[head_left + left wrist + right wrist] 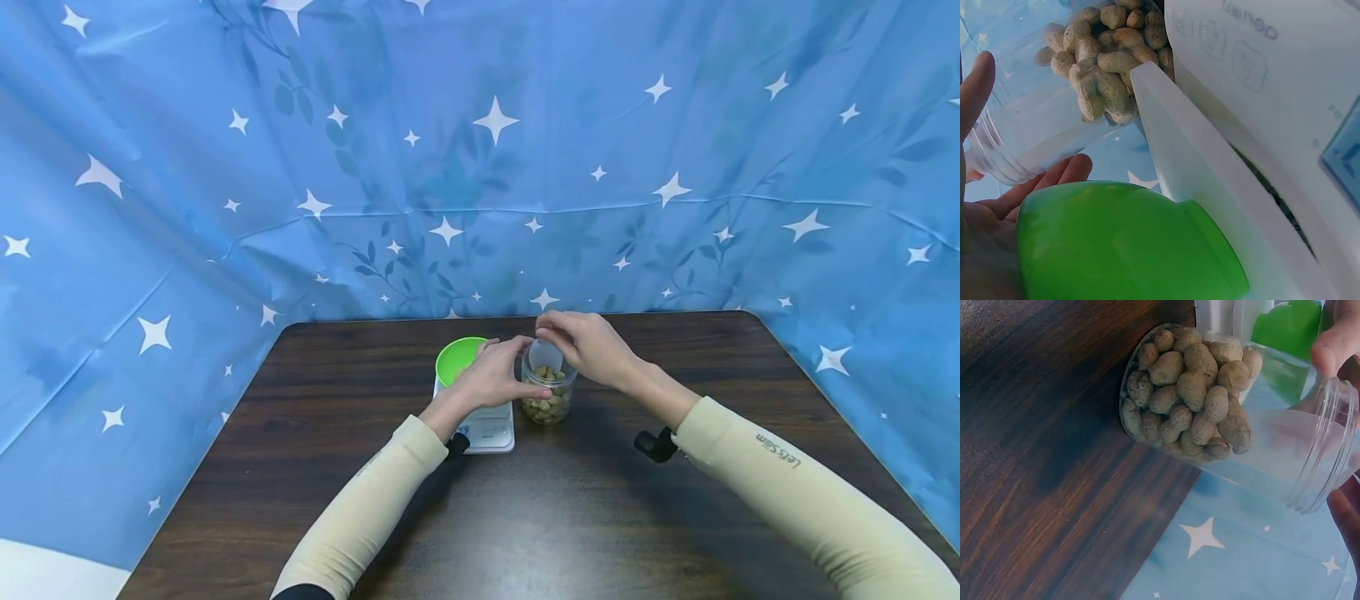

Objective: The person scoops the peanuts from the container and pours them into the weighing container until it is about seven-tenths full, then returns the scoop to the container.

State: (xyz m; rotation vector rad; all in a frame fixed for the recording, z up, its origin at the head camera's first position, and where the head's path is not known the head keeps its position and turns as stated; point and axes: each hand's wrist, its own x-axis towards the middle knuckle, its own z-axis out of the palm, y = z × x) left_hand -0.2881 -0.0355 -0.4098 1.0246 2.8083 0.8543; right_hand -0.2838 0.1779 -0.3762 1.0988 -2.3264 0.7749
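Observation:
A clear jar (pixel 1272 469) partly filled with peanuts in their shells (pixel 1191 387) stands upright on the table. My left hand (pixel 498 372) holds it near its threaded mouth, the thumb on the near side and the fingers on the far side. Over the mouth, my right hand (pixel 588 343) pinches a translucent whitish scoop (pixel 545 356), which reaches down inside the jar above the peanuts. Just left of the jar, a green bowl (pixel 454 360) sits on a white kitchen scale (pixel 491 433). The left hand passes close by this bowl and hides part of it.
A dark wood-grain table (pixel 570 517) lies under everything. Behind it hangs a blue cloth (pixel 480 183) with white stars. The scale's display (pixel 1349 156) shows partly in the left wrist view; its reading cannot be made out.

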